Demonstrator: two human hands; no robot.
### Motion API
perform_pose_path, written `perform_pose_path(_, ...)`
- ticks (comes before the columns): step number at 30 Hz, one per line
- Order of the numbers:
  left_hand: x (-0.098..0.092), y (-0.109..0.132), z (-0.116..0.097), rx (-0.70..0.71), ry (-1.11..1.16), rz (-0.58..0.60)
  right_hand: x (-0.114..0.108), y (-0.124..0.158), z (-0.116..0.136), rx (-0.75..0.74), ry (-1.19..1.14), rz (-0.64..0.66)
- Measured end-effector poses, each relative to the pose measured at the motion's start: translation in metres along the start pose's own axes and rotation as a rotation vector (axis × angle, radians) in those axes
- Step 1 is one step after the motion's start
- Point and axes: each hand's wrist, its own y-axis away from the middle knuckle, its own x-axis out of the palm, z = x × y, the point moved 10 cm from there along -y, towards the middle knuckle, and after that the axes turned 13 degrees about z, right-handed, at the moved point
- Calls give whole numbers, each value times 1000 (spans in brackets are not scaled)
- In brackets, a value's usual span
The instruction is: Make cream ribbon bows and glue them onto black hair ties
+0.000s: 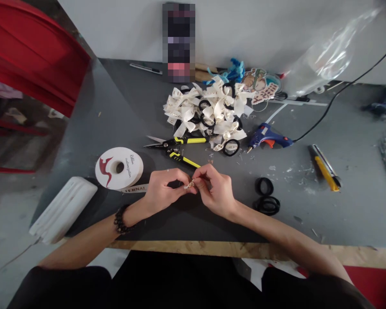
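Both hands meet over the near middle of the table. My left hand [167, 185] and my right hand [214, 189] pinch a small, crumpled piece of cream printed ribbon [189, 184] between their fingertips. Most of that piece is hidden by the fingers. Beside my left wrist, a ribbon spool [133, 165] lies flat, and its printed ribbon tail [137, 189] runs toward my left hand. Just beyond my hands lie spread shears [183, 140] with yellow and black handles. Behind them is a pile of cream ribbon bows [193, 111] with black hair ties.
Right of the pile lies a blue glue gun [270, 136] with a black cord. Black hair ties [266, 205] and a yellow cutter [326, 171] are on the right. A white device [64, 210] stands at the left edge. Clear plastic [328, 60] leans at the back.
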Motion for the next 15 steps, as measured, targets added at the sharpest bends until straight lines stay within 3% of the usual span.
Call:
perform_pose_path(3,4,5,-30,256,-244,-1,2,-1,-4,48,-4,35)
perform_pose_path(5,7,5,-39,321,-316,14,3,-4,-7,92,-43,70)
perform_pose_path(10,5,-9,-21,89,-157,129,4,-9,-12,171,-245,137)
perform_pose_path(15,3,-14,-24,58,-52,198,13,-10,-19,182,-531,172)
